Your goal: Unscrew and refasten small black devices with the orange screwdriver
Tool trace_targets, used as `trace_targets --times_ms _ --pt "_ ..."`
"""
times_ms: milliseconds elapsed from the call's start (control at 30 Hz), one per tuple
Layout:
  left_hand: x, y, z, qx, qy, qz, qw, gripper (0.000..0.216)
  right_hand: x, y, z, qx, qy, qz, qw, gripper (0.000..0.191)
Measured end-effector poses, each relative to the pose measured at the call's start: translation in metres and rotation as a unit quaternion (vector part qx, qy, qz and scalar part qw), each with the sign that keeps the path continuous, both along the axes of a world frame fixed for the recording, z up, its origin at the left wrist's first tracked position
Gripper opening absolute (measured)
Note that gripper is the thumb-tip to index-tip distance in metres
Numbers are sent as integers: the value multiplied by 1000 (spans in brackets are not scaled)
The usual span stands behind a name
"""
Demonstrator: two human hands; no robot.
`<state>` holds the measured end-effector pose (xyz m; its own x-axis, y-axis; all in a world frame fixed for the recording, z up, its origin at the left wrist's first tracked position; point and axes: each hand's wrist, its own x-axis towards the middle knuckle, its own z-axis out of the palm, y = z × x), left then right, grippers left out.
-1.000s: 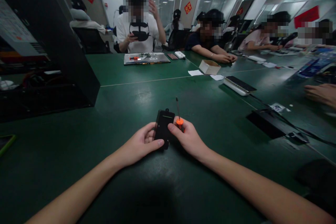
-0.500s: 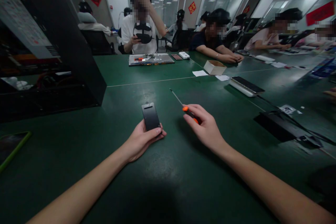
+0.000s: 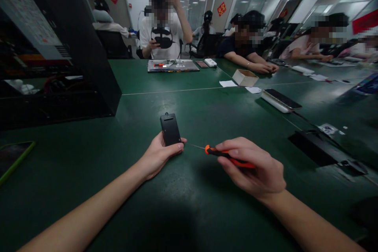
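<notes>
A: What do the fingers hold?
B: The left hand's (image 3: 159, 153) fingers close around the near end of a black device (image 3: 170, 128), low over the green table (image 3: 206, 102). The right hand's (image 3: 254, 169) fingers clamp an orange-and-black screwdriver (image 3: 227, 154).
A: Where does it point?
B: Level, thin tip toward the left thumb, just beside the device. A big black case (image 3: 73, 39) stands far left.

The bench (image 3: 206, 106) lies bare ahead of the right hand (image 3: 254, 169) up to the seam. The screwdriver (image 3: 215, 151) in its grip bars the gap toward the left hand (image 3: 159, 153), whose grip holds a black device (image 3: 170, 128). A tall black cabinet (image 3: 88, 47) walls off the left; a flat black box (image 3: 313, 147) and white power strip (image 3: 271, 101) crowd the right.
</notes>
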<state>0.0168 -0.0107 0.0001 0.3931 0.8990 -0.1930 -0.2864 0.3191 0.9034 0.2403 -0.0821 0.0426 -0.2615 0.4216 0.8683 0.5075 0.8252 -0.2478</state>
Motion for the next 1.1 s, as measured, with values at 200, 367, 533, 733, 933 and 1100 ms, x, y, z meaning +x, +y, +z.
trace_targets --times_ms 200,367,533,733,933,1100 --pt "1 0 1 19 -2 -7 1000 42 -1 -4 1 -9 -27 -2 1000 25" --pt "1 1 1 18 -1 -18 1000 43 -3 -3 -1 -15 -19 -14 1000 25" --pt "-1 2 2 0 -6 -16 1000 44 -6 -3 -2 -7 -15 -4 1000 28" --pt "-3 2 3 -19 -16 -20 999 44 -5 -1 -2 -4 -11 -1 1000 33" --pt "-4 3 1 -25 -31 -20 999 46 -6 1 -3 5 -12 7 1000 33" --pt "-4 4 -2 -20 -36 -29 999 46 -4 1 -3 8 -23 12 1000 32"
